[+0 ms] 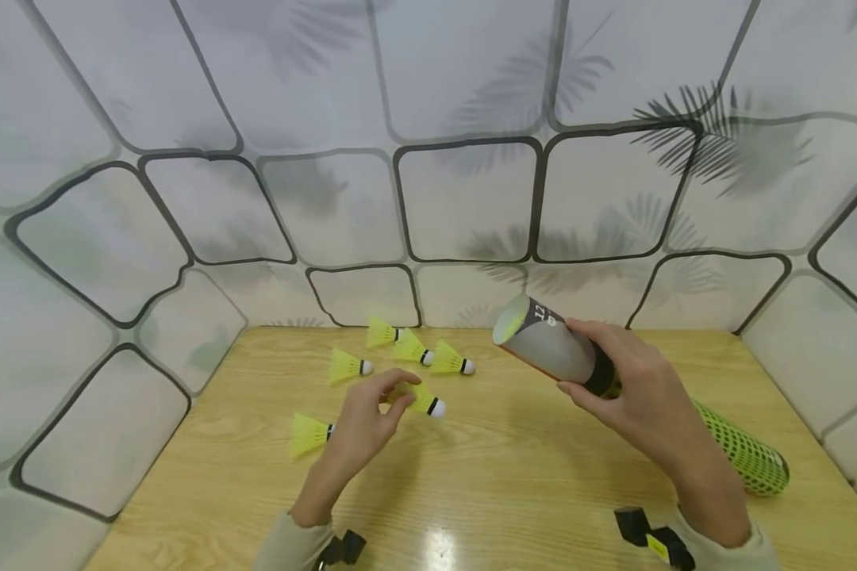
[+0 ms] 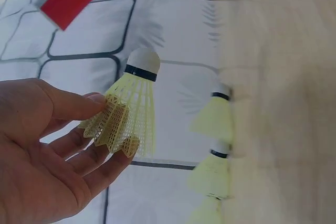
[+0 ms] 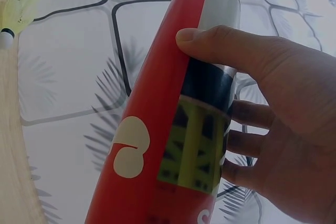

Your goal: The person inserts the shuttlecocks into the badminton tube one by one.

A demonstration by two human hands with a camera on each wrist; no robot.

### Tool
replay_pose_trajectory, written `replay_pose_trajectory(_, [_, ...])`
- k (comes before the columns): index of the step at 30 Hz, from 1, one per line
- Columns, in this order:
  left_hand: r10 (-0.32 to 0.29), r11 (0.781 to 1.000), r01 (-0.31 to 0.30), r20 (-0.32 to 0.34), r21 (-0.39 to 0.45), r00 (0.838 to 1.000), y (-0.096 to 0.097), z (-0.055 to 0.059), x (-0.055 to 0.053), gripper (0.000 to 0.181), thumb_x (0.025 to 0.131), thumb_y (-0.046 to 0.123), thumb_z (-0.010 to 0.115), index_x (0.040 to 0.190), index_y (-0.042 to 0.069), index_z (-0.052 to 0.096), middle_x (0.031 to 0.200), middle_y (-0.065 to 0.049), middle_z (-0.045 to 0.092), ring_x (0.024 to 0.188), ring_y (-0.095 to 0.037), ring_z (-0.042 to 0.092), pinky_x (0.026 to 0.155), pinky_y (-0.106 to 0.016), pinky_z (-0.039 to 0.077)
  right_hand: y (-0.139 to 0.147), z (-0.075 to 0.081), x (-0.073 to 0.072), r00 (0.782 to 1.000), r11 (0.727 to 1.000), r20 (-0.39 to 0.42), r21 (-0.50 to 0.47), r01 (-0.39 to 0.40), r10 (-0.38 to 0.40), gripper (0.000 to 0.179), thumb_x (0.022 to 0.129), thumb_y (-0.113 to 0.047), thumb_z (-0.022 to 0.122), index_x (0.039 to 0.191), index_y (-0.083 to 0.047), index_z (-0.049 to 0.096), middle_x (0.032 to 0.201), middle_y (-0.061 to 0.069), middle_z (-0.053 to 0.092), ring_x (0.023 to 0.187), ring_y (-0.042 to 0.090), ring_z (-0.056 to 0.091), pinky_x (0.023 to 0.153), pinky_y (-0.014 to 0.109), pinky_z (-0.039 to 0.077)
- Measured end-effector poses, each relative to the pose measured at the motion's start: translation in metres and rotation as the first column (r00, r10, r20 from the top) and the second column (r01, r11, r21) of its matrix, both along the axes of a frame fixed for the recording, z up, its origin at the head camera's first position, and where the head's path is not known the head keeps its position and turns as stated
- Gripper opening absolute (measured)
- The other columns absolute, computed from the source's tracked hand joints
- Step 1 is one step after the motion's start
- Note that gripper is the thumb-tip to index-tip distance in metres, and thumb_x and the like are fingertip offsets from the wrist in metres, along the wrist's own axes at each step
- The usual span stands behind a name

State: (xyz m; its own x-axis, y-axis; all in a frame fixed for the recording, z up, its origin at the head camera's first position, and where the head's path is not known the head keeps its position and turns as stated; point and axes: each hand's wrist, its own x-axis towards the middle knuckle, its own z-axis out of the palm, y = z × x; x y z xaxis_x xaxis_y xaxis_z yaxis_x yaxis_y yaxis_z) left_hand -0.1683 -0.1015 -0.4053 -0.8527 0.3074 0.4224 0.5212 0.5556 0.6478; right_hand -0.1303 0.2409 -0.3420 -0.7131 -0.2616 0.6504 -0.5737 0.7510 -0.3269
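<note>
My left hand (image 1: pixel 367 416) pinches the skirt of a yellow shuttlecock (image 2: pixel 128 106) with a white cork and black band. In the head view its cork points right, toward the tube. My right hand (image 1: pixel 639 388) grips a long shuttlecock tube (image 1: pixel 560 349) near its upper end. The tube is tilted, its open mouth facing up and left, with yellow showing inside. Its green-patterned lower part (image 1: pixel 746 448) appears beyond my right wrist. In the right wrist view the thumb lies across the tube's red side (image 3: pixel 152 87), fingers around the far side.
Several more yellow shuttlecocks lie on the wooden table (image 1: pixel 486 492) near the back, one of them (image 1: pixel 448 359) right of the group. Another shuttlecock (image 1: pixel 309 434) lies left of my left hand, partly hidden. A patterned wall covering (image 1: pixel 471 202) rises behind the table and at both sides.
</note>
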Motion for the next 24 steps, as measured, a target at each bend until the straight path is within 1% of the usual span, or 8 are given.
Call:
replay_pose_trajectory(4, [-0.019, 0.999, 0.020, -0.038, 0.029, 0.999, 0.001, 0.015, -0.001, 0.023, 0.093, 0.000, 0.074, 0.113, 0.011, 0.074, 0.100, -0.001, 0.076, 0.087, -0.015, 0.073, 0.084, -0.044, 0.061, -0.001, -0.001, -0.001, 1.000, 1.000, -0.004, 0.009, 0.000, 0.000, 0.082, 0.070, -0.006, 0.095, 0.143, -0.011, 0.057, 0.129, 0.011, 0.064, 0.110, 0.031, 0.064, 0.081, 0.050, 0.056])
replay_pose_trajectory(9, [-0.021, 0.995, 0.028, -0.078, 0.101, 0.997, 0.003, 0.032, -0.001, 0.023, 0.093, -0.001, 0.074, 0.113, 0.009, 0.075, 0.102, -0.001, 0.075, 0.089, -0.015, 0.073, 0.085, -0.039, 0.061, -0.001, -0.001, -0.002, 1.000, 1.000, -0.008, 0.016, -0.006, 0.007, 0.083, 0.068, -0.005, 0.095, 0.142, -0.009, 0.057, 0.129, 0.012, 0.064, 0.110, 0.030, 0.064, 0.080, 0.049, 0.055])
replay_pose_trajectory(15, [-0.022, 0.984, 0.044, -0.123, 0.175, 0.992, 0.008, 0.049, -0.002, 0.021, 0.094, 0.003, 0.074, 0.114, 0.010, 0.075, 0.104, -0.002, 0.076, 0.094, -0.016, 0.073, 0.086, -0.035, 0.061, -0.003, -0.001, -0.003, 1.000, 1.000, -0.008, 0.028, -0.012, 0.013, 0.083, 0.068, -0.006, 0.095, 0.142, -0.010, 0.057, 0.128, 0.012, 0.064, 0.110, 0.031, 0.064, 0.080, 0.050, 0.055])
replay_pose_trajectory(20, [-0.025, 0.968, 0.065, -0.165, 0.242, 0.986, 0.015, 0.062, -0.001, 0.020, 0.095, 0.004, 0.074, 0.114, 0.009, 0.075, 0.105, -0.001, 0.075, 0.096, -0.015, 0.073, 0.088, -0.032, 0.060, -0.004, -0.002, -0.004, 1.000, 0.999, 0.000, 0.032, -0.012, 0.012, 0.082, 0.068, -0.006, 0.095, 0.141, -0.010, 0.058, 0.127, 0.013, 0.064, 0.111, 0.033, 0.063, 0.081, 0.053, 0.055])
replay_pose_trajectory(24, [-0.029, 0.951, 0.084, -0.185, 0.298, 0.982, 0.021, 0.069, -0.001, 0.019, 0.095, 0.002, 0.073, 0.113, 0.008, 0.075, 0.100, -0.001, 0.076, 0.094, -0.014, 0.073, 0.090, -0.031, 0.059, -0.006, -0.002, -0.004, 1.000, 0.999, 0.008, 0.031, -0.014, 0.014, 0.083, 0.068, -0.006, 0.095, 0.142, -0.010, 0.057, 0.128, 0.014, 0.064, 0.111, 0.035, 0.063, 0.080, 0.055, 0.056])
